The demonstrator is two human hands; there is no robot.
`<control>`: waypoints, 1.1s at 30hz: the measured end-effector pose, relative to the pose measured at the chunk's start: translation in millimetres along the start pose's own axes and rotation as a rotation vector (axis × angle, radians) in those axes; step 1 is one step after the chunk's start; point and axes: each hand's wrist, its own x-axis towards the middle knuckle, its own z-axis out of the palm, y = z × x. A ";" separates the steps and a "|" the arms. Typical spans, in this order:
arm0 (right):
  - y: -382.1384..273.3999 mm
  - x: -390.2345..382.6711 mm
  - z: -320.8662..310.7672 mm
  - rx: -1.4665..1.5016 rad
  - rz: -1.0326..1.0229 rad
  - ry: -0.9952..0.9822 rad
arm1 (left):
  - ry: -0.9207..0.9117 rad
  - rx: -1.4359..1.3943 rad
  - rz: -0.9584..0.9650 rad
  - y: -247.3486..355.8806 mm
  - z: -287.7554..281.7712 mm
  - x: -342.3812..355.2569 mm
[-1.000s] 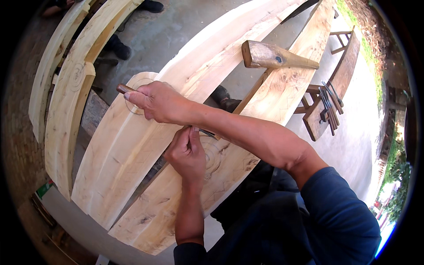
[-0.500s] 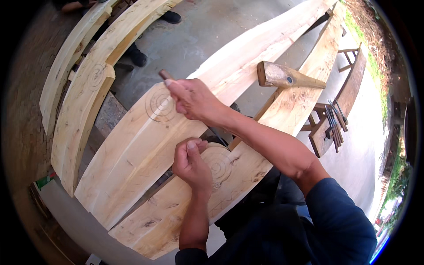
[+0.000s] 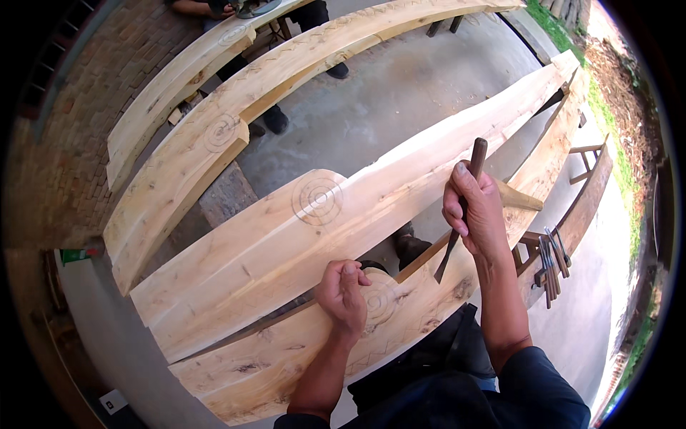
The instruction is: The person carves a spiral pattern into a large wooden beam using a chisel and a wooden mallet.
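My right hand (image 3: 473, 204) grips a chisel (image 3: 479, 149) by its wooden handle, held upright with its flat blade angled down over the near beam. My left hand (image 3: 341, 293) is curled closed by the inner edge of the near beam (image 3: 236, 386); what it holds, if anything, is hidden. Compass-drawn rings (image 3: 316, 197) and faint zigzag pencil lines mark the pale middle beam (image 3: 236, 272) and the near one. Partly behind my right hand lies a wooden mallet (image 3: 520, 196) on the near beam.
Two more carved curved beams (image 3: 179, 168) stand across the back and left, with another person (image 3: 307, 18) at the far one. On the right a wooden bench (image 3: 593, 193) carries several chisels (image 3: 554, 268). A grey concrete floor (image 3: 371, 100) lies between the beams.
My right hand has moved right, away from the middle beam's rings, turning the chisel upright. My left hand stayed low, still curled. The view has shifted, showing more of the back beams.
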 end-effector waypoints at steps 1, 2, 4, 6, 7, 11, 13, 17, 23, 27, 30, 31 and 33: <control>-1.0 -5.1 -2.5 0.017 0.007 0.007 | 0.009 -0.012 -0.012 1.0 0.2 0.2; -1.8 -10.4 -8.3 0.040 0.009 -0.015 | 0.018 -0.023 -0.025 1.8 0.9 0.3; -6.9 -21.7 -18.6 0.023 0.010 -0.014 | 0.013 0.074 0.011 4.4 -1.8 5.7; -17.4 -32.7 -30.2 0.012 0.019 0.012 | -0.021 0.276 0.096 7.7 -17.1 20.3; -20.2 -38.3 -39.3 0.010 -0.004 0.007 | 0.035 0.415 0.190 18.5 -23.2 35.7; -25.8 -55.7 -63.0 -0.028 0.002 0.045 | 0.202 0.865 0.477 38.0 -59.1 127.5; -19.6 -60.7 -62.5 -0.039 0.021 0.019 | 0.213 1.040 0.540 15.3 -82.9 171.9; -17.7 -75.5 -64.8 -0.010 0.014 0.024 | 0.035 1.226 0.195 2.7 -71.2 200.5; -18.7 -82.6 -70.0 -0.062 0.004 0.003 | 0.018 1.302 0.086 -0.7 -69.6 202.7; -17.6 -83.5 -71.8 -0.094 0.011 0.018 | 0.052 1.290 0.106 -3.6 -72.6 200.9; -15.8 -80.3 -71.4 -0.113 0.020 0.023 | 0.032 1.310 0.111 -4.3 -72.9 202.1; -15.3 -79.0 -69.7 -0.117 0.025 0.020 | 0.032 1.312 0.114 -4.9 -72.3 202.0; -14.7 -76.0 -64.8 -0.124 0.036 0.014 | 0.031 1.317 0.119 -6.0 -70.7 201.7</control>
